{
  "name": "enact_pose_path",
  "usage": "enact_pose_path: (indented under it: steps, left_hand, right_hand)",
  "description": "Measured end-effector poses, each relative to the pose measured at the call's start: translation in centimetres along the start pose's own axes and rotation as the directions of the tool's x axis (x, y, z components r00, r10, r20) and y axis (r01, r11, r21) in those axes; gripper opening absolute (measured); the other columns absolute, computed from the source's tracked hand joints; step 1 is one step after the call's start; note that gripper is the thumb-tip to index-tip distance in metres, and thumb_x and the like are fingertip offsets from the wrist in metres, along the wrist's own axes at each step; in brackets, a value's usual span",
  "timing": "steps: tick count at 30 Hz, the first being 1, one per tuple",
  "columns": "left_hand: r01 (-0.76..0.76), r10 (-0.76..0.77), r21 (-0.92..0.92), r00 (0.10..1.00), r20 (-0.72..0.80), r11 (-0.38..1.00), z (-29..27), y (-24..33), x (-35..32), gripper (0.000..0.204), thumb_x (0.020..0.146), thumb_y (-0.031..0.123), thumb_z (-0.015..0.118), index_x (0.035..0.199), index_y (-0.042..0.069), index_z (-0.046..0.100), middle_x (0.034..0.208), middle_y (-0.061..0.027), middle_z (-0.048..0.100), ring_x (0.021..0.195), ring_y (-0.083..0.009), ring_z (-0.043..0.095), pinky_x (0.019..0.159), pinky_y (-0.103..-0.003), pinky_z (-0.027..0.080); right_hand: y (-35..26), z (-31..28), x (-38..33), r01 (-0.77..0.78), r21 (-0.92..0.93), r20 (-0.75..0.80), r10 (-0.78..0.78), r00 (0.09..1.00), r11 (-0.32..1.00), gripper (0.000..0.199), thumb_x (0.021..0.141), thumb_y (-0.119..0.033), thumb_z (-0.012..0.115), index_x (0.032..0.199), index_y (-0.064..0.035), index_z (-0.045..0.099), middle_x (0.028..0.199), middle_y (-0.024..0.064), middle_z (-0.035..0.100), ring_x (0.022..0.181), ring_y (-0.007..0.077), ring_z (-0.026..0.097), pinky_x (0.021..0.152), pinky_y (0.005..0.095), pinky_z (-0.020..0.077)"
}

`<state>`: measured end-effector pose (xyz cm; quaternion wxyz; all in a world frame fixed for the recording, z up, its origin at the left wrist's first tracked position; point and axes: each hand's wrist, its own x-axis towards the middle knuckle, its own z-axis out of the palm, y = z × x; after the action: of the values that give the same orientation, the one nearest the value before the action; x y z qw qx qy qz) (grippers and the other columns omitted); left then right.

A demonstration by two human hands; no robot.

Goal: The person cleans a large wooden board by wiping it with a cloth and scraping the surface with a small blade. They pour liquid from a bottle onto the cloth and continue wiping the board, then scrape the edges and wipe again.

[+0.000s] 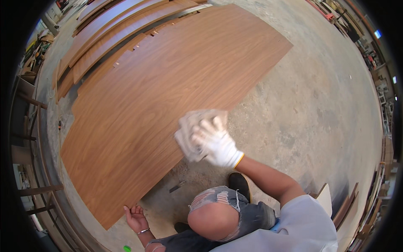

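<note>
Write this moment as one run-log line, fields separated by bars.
right hand: gloved, presses white cloth on wood panel | left hand: bare, at panel's near edge | panel: on concrete floor

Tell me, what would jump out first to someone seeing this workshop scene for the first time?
The big wood-grain panel lying flat on the concrete floor fills the middle and left of the view. At its near edge the right hand, in a white glove, presses a pale cloth onto the panel. The bare left hand rests at the panel's lower corner, and more brown boards lie stacked at the upper left.
</note>
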<state>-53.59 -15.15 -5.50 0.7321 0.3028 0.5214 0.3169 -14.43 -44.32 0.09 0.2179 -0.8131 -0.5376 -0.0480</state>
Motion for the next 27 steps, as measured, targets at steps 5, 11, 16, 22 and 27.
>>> enact_pose_path:
  steps: [5, 11, 16, 22, 27]
  left_hand:
    - [-0.008, 0.008, 0.005, 1.0, 0.003, 1.0, 0.6, -0.1, -0.1, 0.042, 0.104, 0.045, 0.064, 0.118, 0.005, 0.067, 0.096, -0.0114, 0.076, 0.076, -0.0187, 0.066, 0.07, -0.031, 0.051]
    - [0.0, 0.0, 0.01, 1.0, 0.026, 1.0, 0.4, -0.3, 0.0, 0.042, 0.105, 0.045, 0.063, 0.119, 0.006, 0.067, 0.097, -0.0112, 0.077, 0.076, -0.0184, 0.066, 0.07, -0.031, 0.051]
    - [0.016, -0.018, 0.028, 0.999, 0.05, 0.999, 1.1, -0.9, 0.3, 0.041, 0.105, 0.045, 0.062, 0.119, 0.007, 0.067, 0.095, -0.0104, 0.078, 0.076, -0.0207, 0.068, 0.071, -0.032, 0.051]
    - [0.019, -0.019, 0.053, 1.0, 0.0, 0.998, 1.5, 0.7, -0.9, 0.036, 0.102, 0.046, 0.067, 0.108, 0.011, 0.068, 0.093, -0.0063, 0.077, 0.076, -0.0184, 0.068, 0.073, -0.033, 0.052]
    - [0.052, -0.051, 0.056, 0.999, -0.019, 0.997, 1.1, 1.2, -0.3, 0.035, 0.104, 0.044, 0.065, 0.108, 0.009, 0.068, 0.093, -0.0096, 0.077, 0.077, -0.0207, 0.069, 0.071, -0.034, 0.051]
  right_hand:
    - [12.3, -2.9, -2.7, -0.34, -0.243, -0.313, 0.259, 0.914, 0.908, 0.066, 0.07, -0.013, 0.074, 0.134, -0.0019, 0.062, 0.14, 0.0206, 0.06, 0.139, 0.0432, 0.045, 0.124, 0.0635, 0.021]
    - [26.2, -5.7, -4.4, -0.729, -0.004, -0.523, 0.62, 0.585, 0.685, 0.054, 0.091, -0.019, 0.063, 0.144, -0.0106, 0.059, 0.157, 0.0128, 0.051, 0.151, 0.0374, 0.037, 0.129, 0.0555, 0.0179]
    - [27.9, -6.8, -3.4, -0.852, -0.042, -0.569, 0.689, 0.45, 0.522, 0.055, 0.094, -0.027, 0.06, 0.146, -0.0096, 0.056, 0.16, 0.0166, 0.046, 0.151, 0.041, 0.035, 0.127, 0.0586, 0.0176]
    - [3.8, -2.0, 2.0, -0.261, -0.072, -0.207, 0.241, 0.948, 0.963, 0.044, 0.065, -0.01, 0.069, 0.109, -0.0093, 0.066, 0.126, 0.015, 0.061, 0.126, 0.0402, 0.046, 0.107, 0.0633, 0.0318]
    - [-5.3, 2.3, -0.1, 0.131, 0.278, 0.069, -0.155, 0.986, 0.952, 0.071, 0.075, -0.029, 0.076, 0.141, -0.0107, 0.059, 0.152, 0.0121, 0.051, 0.146, 0.0356, 0.038, 0.121, 0.0598, 0.026]
